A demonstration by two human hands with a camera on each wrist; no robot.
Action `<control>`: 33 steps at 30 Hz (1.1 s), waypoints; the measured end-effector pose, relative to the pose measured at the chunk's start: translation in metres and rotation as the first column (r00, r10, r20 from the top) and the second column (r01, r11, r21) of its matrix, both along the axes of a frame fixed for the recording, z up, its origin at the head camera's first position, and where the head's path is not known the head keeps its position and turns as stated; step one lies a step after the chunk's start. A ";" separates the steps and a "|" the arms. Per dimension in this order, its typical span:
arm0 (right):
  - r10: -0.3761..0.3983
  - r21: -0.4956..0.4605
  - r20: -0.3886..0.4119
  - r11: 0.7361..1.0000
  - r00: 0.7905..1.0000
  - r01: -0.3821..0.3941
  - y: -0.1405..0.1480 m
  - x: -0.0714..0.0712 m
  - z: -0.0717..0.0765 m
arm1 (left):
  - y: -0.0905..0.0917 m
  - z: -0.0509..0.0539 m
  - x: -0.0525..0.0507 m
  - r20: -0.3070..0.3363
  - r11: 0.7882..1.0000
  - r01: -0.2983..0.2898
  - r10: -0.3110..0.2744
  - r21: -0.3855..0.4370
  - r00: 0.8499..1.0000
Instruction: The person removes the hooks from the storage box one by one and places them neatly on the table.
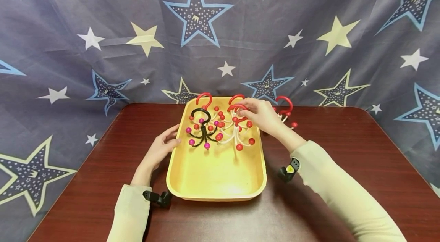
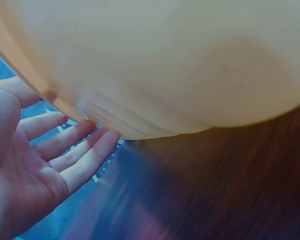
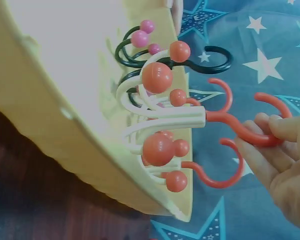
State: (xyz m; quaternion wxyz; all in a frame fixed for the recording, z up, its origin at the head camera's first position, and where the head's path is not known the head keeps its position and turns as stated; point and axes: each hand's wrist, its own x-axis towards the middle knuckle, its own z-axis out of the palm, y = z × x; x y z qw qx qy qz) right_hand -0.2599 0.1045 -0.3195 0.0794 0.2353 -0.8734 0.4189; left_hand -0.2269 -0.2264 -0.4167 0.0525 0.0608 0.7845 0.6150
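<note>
My right hand [image 1: 264,116] pinches the red hook of a white multi-armed hanger [image 3: 177,116] tipped with red balls. That hanger is over the yellow tray [image 1: 214,181], its hook upward in the head view. Beside it in the tray are a black hanger [image 1: 203,132] with pink balls and two more red-hooked hangers, partly hidden behind. Along the tray's left side lies my left hand [image 1: 162,147]. Its fingers [image 2: 82,162] are fairly straight and touch the outer wall, as the left wrist view shows.
Just right of the tray, another red-hooked hanger [image 1: 286,101] is on the brown table [image 1: 330,181], partly covered by my right arm. Behind the table hangs a grey curtain [image 1: 220,55] with stars. Each wrist wears a small black camera [image 1: 159,198].
</note>
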 end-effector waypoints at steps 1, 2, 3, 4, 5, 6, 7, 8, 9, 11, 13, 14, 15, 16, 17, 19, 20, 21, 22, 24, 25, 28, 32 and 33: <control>0.003 -0.009 0.002 1.000 1.000 -0.003 0.001 0.001 0.002 | 0.000 0.000 0.000 -0.001 1.000 0.000 0.000 0.001 1.000; 0.004 -0.016 0.001 1.000 1.000 -0.004 0.003 0.002 0.004 | 0.000 0.000 0.000 -0.001 1.000 0.001 -0.001 0.003 1.000; 0.008 -0.025 0.004 1.000 1.000 -0.008 0.005 0.003 0.006 | 0.000 0.000 0.000 -0.001 1.000 0.002 -0.002 0.004 1.000; 0.010 -0.032 0.006 0.999 1.000 -0.010 0.007 0.004 0.008 | 0.000 -0.001 0.000 -0.002 1.000 0.003 -0.003 0.005 1.000; 0.014 -0.043 0.010 0.999 1.000 -0.014 0.009 0.005 0.010 | 0.000 -0.001 0.000 -0.002 1.000 0.004 -0.004 0.006 1.000; 0.019 -0.050 0.011 0.999 1.000 -0.018 0.011 0.006 0.012 | 0.000 -0.001 0.000 -0.002 1.000 0.004 -0.004 0.007 1.000; 0.025 -0.059 0.014 0.998 1.000 -0.024 0.013 0.007 0.013 | 0.000 -0.001 0.000 -0.003 1.000 0.005 -0.005 0.006 1.000; 0.028 -0.063 0.012 0.998 1.000 -0.027 0.016 0.007 0.015 | 0.000 -0.001 0.000 -0.003 1.000 0.005 -0.005 0.007 1.000; 0.027 -0.065 0.010 0.998 1.000 -0.026 0.018 0.008 0.016 | 0.000 -0.001 0.000 -0.005 1.000 0.005 -0.005 0.006 1.000; 0.016 -0.064 -0.002 0.998 1.000 -0.016 0.023 0.009 0.020 | -0.001 -0.001 0.000 -0.006 1.000 0.007 -0.006 0.006 1.000; -0.001 -0.062 -0.013 0.998 1.000 0.001 0.029 0.010 0.022 | -0.001 -0.002 0.000 -0.007 1.000 0.008 -0.008 0.007 1.000; -0.012 -0.063 -0.014 0.998 1.000 0.011 0.032 0.010 0.024 | -0.001 -0.002 0.000 -0.008 1.000 0.009 -0.009 0.008 1.000; -0.022 -0.065 -0.013 0.998 1.000 0.021 0.035 0.011 0.025 | -0.001 -0.002 0.000 -0.009 1.000 0.009 -0.009 0.008 1.000; -0.030 -0.068 -0.013 0.997 0.999 0.029 0.038 0.011 0.026 | -0.001 -0.002 -0.001 -0.009 1.000 0.009 -0.009 0.008 1.000; -0.036 -0.071 -0.012 0.997 0.999 0.035 0.042 0.012 0.027 | -0.001 -0.002 -0.001 -0.010 1.000 0.009 -0.009 0.009 1.000; -0.039 -0.080 -0.005 0.996 0.999 0.038 0.048 0.013 0.028 | -0.001 -0.002 -0.001 -0.012 1.000 0.008 -0.008 0.010 1.000; -0.037 -0.089 0.000 0.995 0.999 0.037 0.051 0.013 0.029 | -0.001 -0.002 -0.001 -0.014 1.000 0.008 -0.008 0.010 1.000; -0.035 -0.098 0.001 0.995 0.999 0.035 0.055 0.014 0.030 | -0.001 -0.002 -0.001 -0.015 1.000 0.008 -0.008 0.011 1.000; -0.037 -0.105 0.005 0.994 0.999 0.037 0.058 0.014 0.030 | -0.001 -0.002 -0.001 -0.015 1.000 0.009 -0.009 0.013 1.000; -0.043 -0.115 0.010 0.992 0.999 0.044 0.065 0.015 0.031 | -0.001 -0.002 -0.001 -0.016 1.000 0.010 -0.010 0.015 1.000; -0.042 -0.112 0.008 0.993 0.999 0.043 0.069 0.016 0.031 | -0.001 -0.002 -0.001 -0.016 1.000 0.010 -0.010 0.015 1.000; -0.052 -0.089 -0.008 0.995 0.999 0.051 0.080 0.017 0.031 | -0.001 -0.001 -0.001 -0.007 1.000 0.010 -0.010 0.017 1.000; -0.063 -0.065 -0.032 0.996 0.997 0.061 0.096 0.020 0.030 | 0.001 0.005 0.002 0.007 1.000 0.007 -0.008 0.025 1.000; -0.064 -0.059 -0.039 0.996 0.997 0.062 0.100 0.020 0.029 | 0.002 0.007 0.004 0.008 1.000 0.008 -0.008 0.028 1.000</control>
